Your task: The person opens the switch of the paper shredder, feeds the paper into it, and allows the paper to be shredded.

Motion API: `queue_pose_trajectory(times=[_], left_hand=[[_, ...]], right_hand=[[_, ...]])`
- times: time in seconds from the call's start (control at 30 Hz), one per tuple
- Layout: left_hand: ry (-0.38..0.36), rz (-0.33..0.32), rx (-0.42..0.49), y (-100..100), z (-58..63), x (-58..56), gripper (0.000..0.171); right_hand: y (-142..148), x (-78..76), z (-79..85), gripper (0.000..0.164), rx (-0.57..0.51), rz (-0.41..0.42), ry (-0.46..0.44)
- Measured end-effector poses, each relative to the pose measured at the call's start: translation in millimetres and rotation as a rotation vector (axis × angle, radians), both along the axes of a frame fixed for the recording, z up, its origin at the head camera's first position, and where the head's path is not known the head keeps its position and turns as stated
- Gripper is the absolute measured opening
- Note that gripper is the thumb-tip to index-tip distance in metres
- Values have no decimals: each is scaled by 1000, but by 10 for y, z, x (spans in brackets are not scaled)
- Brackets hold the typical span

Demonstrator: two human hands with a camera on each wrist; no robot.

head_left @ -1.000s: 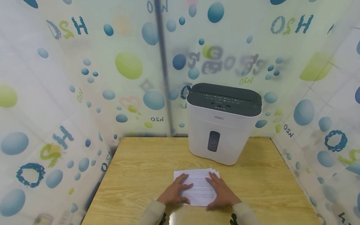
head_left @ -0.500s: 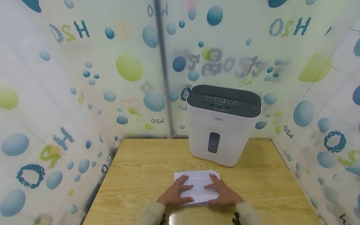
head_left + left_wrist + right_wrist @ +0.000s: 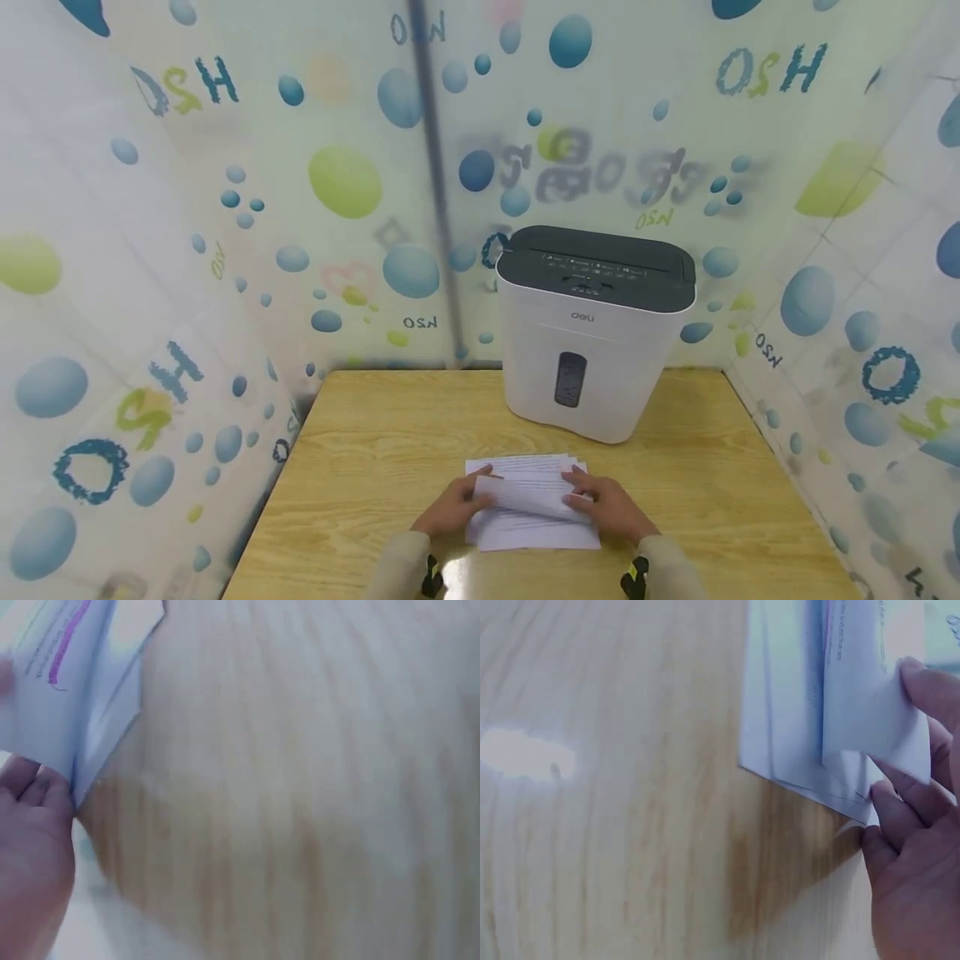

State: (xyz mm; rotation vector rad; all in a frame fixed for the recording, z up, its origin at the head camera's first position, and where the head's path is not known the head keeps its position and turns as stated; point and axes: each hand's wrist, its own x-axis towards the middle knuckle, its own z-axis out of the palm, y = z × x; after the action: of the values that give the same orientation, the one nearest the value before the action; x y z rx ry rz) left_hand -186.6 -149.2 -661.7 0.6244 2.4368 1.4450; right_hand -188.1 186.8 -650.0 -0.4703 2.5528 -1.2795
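A stack of printed paper sheets (image 3: 536, 535) lies on the table. Its top sheet (image 3: 528, 497) is folded or curled over, near edge raised. At that sheet's left side my left hand (image 3: 453, 503) pinches the edge. The opposite side is held by my right hand (image 3: 613, 505), thumb on top. In the left wrist view the lifted sheet (image 3: 45, 697) shows print and a pink highlighted line, and the left hand (image 3: 34, 859) has fingers under it. The right wrist view has the right hand (image 3: 922, 862) with its thumb on the curled sheet (image 3: 870, 690) and fingers by the stack's edge.
Behind the papers, to the right, stands a white paper shredder (image 3: 577, 358) with a dark top. The wooden table (image 3: 390, 417) is bordered by patterned curtains (image 3: 352, 250) at the back and both sides.
Earlier both hands lay spread on the flat stack. Now they pinch the top sheet at its sides, and its near edge has come up and over, away from me.
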Motion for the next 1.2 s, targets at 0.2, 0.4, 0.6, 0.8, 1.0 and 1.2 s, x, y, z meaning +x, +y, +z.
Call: queue_pose_trajectory(times=[0.2, 0.4, 0.6, 0.8, 1.0, 1.2], left_hand=[[23, 137, 86, 41, -88, -9, 24], [59, 227, 83, 57, -89, -3, 23], [21, 260, 110, 23, -69, -24, 21], [65, 311, 134, 49, 55, -33, 15], [53, 363, 137, 65, 297, -71, 16], [158, 383, 129, 69, 501, -188, 14]], right_hand=[[51, -34, 46, 20, -94, -40, -20], [72, -12, 109, 29, -61, -62, -86], [26, -29, 131, 33, -6, -141, -75], [-52, -66, 218, 39, 11, -214, 11], [-118, -95, 397, 23, -21, -284, 89], [-111, -166, 563, 13, -43, -293, 110]])
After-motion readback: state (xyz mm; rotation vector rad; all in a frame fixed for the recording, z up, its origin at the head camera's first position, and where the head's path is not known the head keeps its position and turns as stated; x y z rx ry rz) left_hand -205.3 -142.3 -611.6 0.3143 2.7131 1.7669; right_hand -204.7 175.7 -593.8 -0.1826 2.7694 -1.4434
